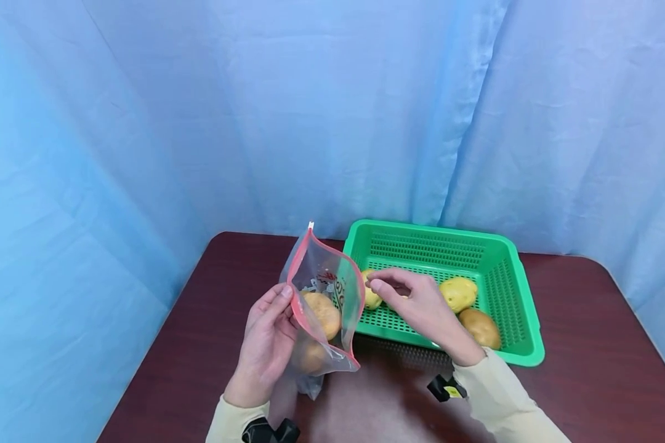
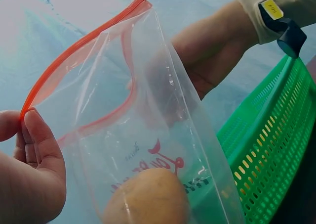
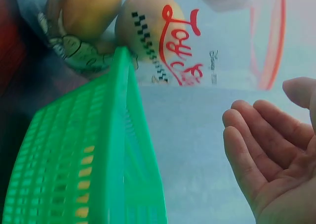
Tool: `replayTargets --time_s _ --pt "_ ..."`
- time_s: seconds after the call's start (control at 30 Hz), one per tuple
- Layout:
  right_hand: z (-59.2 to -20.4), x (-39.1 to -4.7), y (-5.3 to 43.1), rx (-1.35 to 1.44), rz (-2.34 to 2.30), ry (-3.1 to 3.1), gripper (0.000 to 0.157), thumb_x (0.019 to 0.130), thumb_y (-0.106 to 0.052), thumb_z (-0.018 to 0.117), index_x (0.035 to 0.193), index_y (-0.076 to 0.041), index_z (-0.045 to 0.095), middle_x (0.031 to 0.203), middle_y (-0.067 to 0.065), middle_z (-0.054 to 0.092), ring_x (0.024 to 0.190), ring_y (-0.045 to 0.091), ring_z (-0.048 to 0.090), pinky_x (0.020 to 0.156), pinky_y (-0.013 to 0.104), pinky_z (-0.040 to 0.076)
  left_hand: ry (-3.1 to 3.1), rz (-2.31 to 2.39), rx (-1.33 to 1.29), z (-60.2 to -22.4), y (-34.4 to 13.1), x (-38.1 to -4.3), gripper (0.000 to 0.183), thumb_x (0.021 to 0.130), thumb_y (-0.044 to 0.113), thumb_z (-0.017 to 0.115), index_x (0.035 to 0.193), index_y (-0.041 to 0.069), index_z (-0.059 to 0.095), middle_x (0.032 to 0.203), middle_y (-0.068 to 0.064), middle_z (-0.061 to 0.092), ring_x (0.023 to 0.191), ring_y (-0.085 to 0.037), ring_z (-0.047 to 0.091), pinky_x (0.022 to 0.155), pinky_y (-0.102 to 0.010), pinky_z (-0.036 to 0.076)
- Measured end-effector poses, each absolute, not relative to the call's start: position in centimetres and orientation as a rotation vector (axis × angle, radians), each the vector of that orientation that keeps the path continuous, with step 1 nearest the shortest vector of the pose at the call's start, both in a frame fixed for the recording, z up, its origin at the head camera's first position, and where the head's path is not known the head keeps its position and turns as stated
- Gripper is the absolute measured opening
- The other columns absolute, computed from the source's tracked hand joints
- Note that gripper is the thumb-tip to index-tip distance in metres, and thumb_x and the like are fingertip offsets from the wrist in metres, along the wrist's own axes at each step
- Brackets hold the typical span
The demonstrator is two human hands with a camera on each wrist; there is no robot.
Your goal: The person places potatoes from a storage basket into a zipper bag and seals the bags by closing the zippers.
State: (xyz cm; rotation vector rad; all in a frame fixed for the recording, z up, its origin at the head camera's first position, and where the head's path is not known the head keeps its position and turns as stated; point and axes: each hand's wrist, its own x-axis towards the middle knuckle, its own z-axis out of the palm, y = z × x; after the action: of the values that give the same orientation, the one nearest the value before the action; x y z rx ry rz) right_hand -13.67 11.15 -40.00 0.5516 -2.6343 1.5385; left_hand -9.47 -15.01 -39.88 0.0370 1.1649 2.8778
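A clear zip bag with a red-edged mouth hangs wide at the top, tilted toward the right. My left hand pinches its rim between thumb and fingers. Inside are potatoes; one potato shows through the mouth and another blurs through the plastic below. My right hand is above the green basket's near left part, beside the bag's mouth, and holds nothing. In the right wrist view its fingers are loosely bent and apart from the bag.
The green plastic basket stands right of the bag on the dark red table. In it lie a yellow potato, a browner potato and another yellow one partly behind the right hand. A blue curtain surrounds the table.
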Motion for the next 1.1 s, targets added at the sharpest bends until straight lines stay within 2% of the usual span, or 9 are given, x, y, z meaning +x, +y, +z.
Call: replayTargets --time_s 0.17,0.4,0.5,0.7,1.1 --pt "-40.4 -13.0 12.8 0.562 1.464 -2.649 0.024 0.103 -0.034 0.067 0.121 -0.021 0.075 0.116 -0.008 0.074 0.104 0.013 0.071 0.085 0.037 0.058 1.164 2.880 0.029 -39.8 -15.1 -9.2 0.024 0.107 -0.001 0.048 0.098 0.009 0.068 0.085 0.001 0.070 0.076 -0.006 0.067 0.069 -0.018 0.056" --pt "-41.0 -12.6 14.6 0.604 1.323 -2.652 0.024 0.102 -0.032 0.068 0.123 -0.022 0.074 0.120 -0.005 0.073 0.103 0.013 0.069 0.082 0.039 0.057 1.160 2.876 0.056 -39.9 -15.2 -9.1 0.023 0.108 0.001 0.048 0.099 0.008 0.068 0.085 0.001 0.070 0.075 -0.006 0.067 0.069 -0.018 0.056" --pt "-41.3 -12.6 15.2 0.625 1.276 -2.664 0.025 0.102 -0.032 0.068 0.124 -0.023 0.074 0.121 -0.006 0.072 0.107 0.014 0.067 0.085 0.041 0.056 1.157 2.875 0.056 -39.9 -15.2 -9.1 0.021 0.108 0.001 0.049 0.100 0.008 0.068 0.085 0.001 0.070 0.076 -0.006 0.067 0.069 -0.018 0.056" --pt "-41.7 -13.0 16.0 0.679 1.206 -2.661 0.028 0.101 -0.031 0.070 0.127 -0.020 0.072 0.124 -0.004 0.071 0.119 0.020 0.065 0.094 0.049 0.054 1.160 2.873 0.053 -40.0 -15.2 -9.2 0.018 0.107 0.002 0.051 0.101 0.007 0.067 0.087 0.000 0.070 0.078 -0.006 0.067 0.071 -0.018 0.056" --pt "-41.6 -14.1 16.8 0.714 1.112 -2.768 0.042 0.098 -0.038 0.073 0.133 -0.015 0.068 0.134 0.003 0.067 0.129 0.027 0.059 0.102 0.053 0.050 1.161 2.867 0.053 -39.9 -15.1 -9.2 0.016 0.107 0.003 0.052 0.103 0.006 0.066 0.087 0.000 0.070 0.078 -0.007 0.068 0.072 -0.019 0.056"
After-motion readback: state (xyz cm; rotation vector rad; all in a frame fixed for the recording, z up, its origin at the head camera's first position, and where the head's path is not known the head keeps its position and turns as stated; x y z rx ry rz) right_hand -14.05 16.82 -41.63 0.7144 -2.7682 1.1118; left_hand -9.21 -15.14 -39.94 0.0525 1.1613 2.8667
